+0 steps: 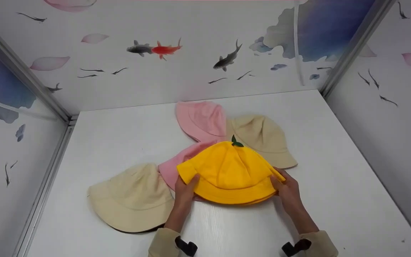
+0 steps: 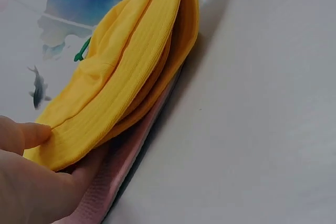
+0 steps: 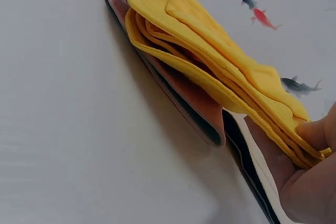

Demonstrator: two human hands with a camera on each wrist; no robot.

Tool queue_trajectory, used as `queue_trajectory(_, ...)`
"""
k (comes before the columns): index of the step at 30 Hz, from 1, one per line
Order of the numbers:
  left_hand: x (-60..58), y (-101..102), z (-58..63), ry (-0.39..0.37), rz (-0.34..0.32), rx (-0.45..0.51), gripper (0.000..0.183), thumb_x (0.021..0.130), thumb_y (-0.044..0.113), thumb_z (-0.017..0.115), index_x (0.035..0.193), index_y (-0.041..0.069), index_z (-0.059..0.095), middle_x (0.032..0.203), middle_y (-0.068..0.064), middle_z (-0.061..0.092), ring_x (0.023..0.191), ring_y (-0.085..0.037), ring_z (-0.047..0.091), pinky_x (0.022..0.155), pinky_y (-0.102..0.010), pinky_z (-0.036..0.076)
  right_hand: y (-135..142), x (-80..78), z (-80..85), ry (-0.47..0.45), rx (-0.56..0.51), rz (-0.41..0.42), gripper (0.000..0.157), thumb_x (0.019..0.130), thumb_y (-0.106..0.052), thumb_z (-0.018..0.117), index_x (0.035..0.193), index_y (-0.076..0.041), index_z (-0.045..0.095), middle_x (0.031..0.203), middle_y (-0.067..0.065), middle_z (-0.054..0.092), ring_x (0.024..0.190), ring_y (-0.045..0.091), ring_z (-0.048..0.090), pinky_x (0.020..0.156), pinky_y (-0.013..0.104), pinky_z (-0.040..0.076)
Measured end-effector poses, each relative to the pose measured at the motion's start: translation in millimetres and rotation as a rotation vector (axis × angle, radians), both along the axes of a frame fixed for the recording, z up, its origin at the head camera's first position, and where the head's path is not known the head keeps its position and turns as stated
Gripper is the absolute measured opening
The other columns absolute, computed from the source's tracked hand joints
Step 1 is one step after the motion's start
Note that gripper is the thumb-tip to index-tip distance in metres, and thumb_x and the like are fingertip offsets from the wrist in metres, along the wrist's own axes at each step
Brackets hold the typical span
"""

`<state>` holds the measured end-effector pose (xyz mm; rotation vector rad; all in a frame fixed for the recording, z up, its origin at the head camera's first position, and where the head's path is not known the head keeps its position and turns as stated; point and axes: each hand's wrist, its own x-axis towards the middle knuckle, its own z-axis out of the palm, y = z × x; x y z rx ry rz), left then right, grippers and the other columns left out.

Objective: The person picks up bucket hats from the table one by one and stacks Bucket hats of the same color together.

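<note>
Both hands hold a yellow bucket hat (image 1: 227, 167) by its brim, one at each side. A small green leaf (image 1: 236, 142) tops its crown. My left hand (image 1: 186, 189) pinches the left brim edge, thumb on top and fingers beneath. My right hand (image 1: 289, 189) grips the right edge the same way. The brim's layers (image 3: 210, 72) look folded together in the right wrist view. Behind and partly under the yellow hat lies a pink hat (image 1: 171, 166), largely covered. Left of my left hand rests a cream hat (image 1: 134, 200) with a dark underside.
Farther back on the white table (image 1: 120, 142) lie a lighter pink hat (image 1: 205, 119) and a beige hat (image 1: 262, 137), touching each other. Printed panels with fish and petals (image 1: 191, 78) enclose the table at the back and both sides.
</note>
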<state>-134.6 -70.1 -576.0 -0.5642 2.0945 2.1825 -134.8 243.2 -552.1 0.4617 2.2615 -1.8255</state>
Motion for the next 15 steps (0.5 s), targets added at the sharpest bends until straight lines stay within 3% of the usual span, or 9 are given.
queue_trajectory(8, 4.7, 2.9, -2.7, -0.045, -0.026, 0.129, 0.077, 0.094, 0.042, 0.068, 0.154, 0.014, 0.030, 0.147, -0.010, 0.049, 0.123, -0.023, 0.052, 0.119, -0.044, 0.039, -2.6, 2.8, -0.1, -0.010, -0.009, -0.023, 0.047, 0.107, -0.026, 0.045, 0.153, -0.015, 0.041, 0.151, 0.011, 0.046, 0.098, 0.014, 0.054, 0.079, 0.015, 0.052)
queue_trajectory(15, 9.3, 9.9, -3.6, -0.012, -0.040, 0.238, 0.077, 0.092, 0.031, 0.073, 0.151, 0.015, 0.027, 0.144, -0.010, 0.047, 0.121, -0.021, 0.052, 0.116, -0.040, 0.042, -7.8, 3.1, -2.9, -0.022, -0.068, -0.065, 0.049, 0.107, -0.026, 0.045, 0.154, -0.014, 0.039, 0.154, 0.010, 0.043, 0.097, 0.010, 0.053, 0.079, 0.011, 0.051)
